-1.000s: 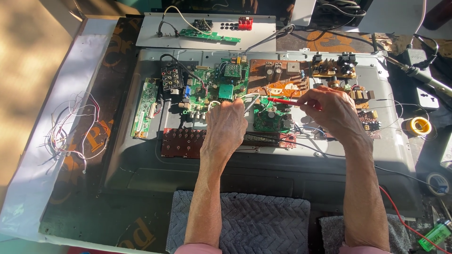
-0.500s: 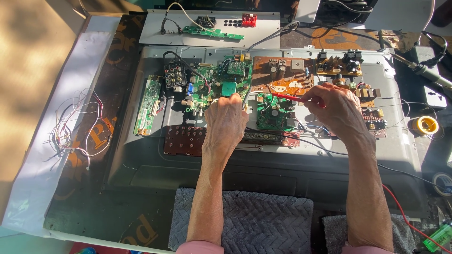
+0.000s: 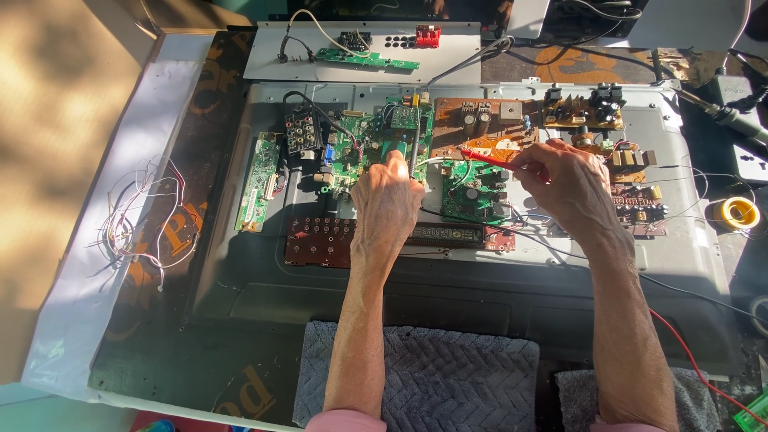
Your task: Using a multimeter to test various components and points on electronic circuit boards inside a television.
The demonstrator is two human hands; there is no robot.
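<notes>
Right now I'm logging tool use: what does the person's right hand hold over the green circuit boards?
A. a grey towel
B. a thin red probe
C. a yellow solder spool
B: the right hand pinches a thin red probe, tip pointing left over the boards.

Dark workbench point(image 3: 168, 320) carries a large grey metal chassis panel point(image 3: 688, 256) under both hands, its circuit boards beneath the left hand point(image 3: 388, 204) and right hand point(image 3: 568, 180). Grey quilted cloth point(image 3: 448, 376) lies under the left forearm, near the bench's front edge. Loose wire bundle point(image 3: 140, 212) sits well left of the left hand; solder spool point(image 3: 738, 213) right of the right hand.
</notes>
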